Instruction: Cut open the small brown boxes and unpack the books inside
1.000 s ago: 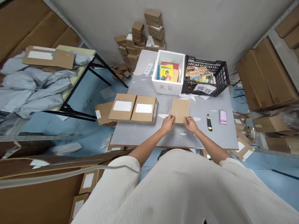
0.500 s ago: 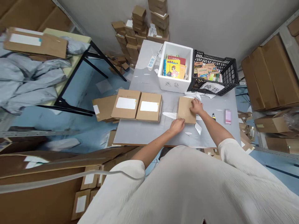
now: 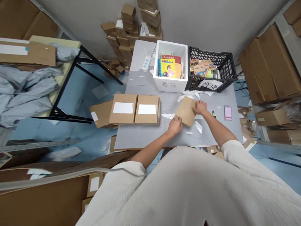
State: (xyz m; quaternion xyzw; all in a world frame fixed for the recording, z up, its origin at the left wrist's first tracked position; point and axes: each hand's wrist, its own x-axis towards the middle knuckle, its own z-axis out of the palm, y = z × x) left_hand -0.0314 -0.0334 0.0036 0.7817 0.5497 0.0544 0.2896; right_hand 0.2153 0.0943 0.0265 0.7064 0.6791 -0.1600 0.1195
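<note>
A plain brown cardboard box (image 3: 185,110) stands turned at an angle on the grey table (image 3: 141,136). My left hand (image 3: 175,125) grips its near left corner with the fingers curled. At the far right edge, my right hand (image 3: 200,107) is closed on the same box. Scraps of white paper (image 3: 198,127) lie around it. To the left stand two labelled cardboard boxes, a right one (image 3: 147,117) and a left one (image 3: 122,117), side by side. A utility knife (image 3: 213,114) lies right of my right forearm.
At the table's back are a white foam box (image 3: 170,87) with books and a black plastic crate (image 3: 227,72) with booklets. A power strip (image 3: 146,64) lies left of them, a blurred pink phone-like item (image 3: 228,113) at the right. Stacked cartons (image 3: 125,40) stand by the wall.
The box between my hands has turned clockwise, from square with the table to a slant. Both hands have stayed on it. The whole view has shifted slightly.
</note>
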